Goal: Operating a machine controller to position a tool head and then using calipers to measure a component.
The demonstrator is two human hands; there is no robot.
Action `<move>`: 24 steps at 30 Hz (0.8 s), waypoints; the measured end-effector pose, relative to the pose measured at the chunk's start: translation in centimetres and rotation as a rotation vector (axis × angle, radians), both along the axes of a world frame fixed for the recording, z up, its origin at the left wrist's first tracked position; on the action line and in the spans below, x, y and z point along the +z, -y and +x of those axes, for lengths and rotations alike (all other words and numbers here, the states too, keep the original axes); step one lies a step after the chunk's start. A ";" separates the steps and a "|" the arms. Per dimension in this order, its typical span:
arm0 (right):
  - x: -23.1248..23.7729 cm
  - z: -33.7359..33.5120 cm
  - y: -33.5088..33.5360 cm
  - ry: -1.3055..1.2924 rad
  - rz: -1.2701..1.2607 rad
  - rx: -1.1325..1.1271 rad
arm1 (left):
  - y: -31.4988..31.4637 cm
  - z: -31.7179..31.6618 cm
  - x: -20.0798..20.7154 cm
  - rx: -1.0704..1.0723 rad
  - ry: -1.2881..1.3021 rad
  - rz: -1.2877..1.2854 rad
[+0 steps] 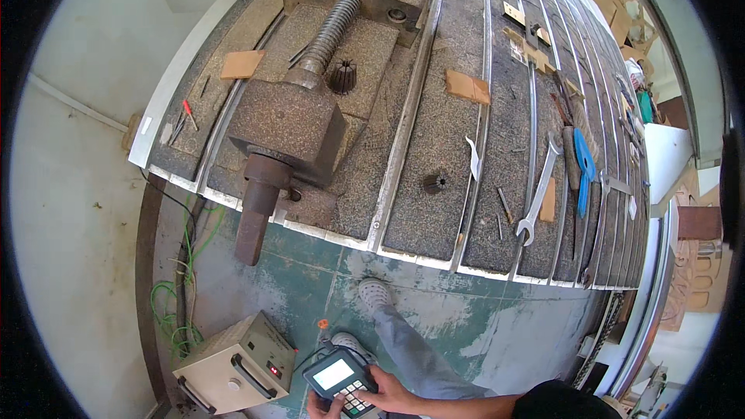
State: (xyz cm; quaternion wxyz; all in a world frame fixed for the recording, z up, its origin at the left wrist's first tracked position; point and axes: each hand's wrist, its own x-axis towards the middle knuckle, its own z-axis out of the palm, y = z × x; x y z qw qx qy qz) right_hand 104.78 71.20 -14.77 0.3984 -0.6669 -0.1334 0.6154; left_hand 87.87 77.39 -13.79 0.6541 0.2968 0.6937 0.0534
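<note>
Controller, a grey handheld pendant with screen and keypad, sits low over the green floor. Right hand closes its fingers round one side; left hand cups beneath. Probably light, rigid, cable-tethered; best gripped by its edges.

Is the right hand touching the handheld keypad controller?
Touching. The head view shows the right hand wrapped around the controller's right side, thumb on its keys.
</note>
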 end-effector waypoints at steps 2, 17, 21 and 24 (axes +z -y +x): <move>1.6 1.1 -0.9 -0.055 -0.062 0.049 | 0.3 -0.7 -0.4 0.025 -0.003 -0.018; -1.4 -1.2 1.4 0.098 -0.110 0.106 | 1.1 -1.3 -1.6 0.035 0.057 0.043; 0.2 -0.4 0.2 0.111 -0.097 0.093 | 1.5 -1.8 -2.2 0.046 0.038 0.053; 0.4 0.0 0.2 0.033 -0.131 0.090 | 1.7 -1.9 -2.3 0.063 0.070 0.072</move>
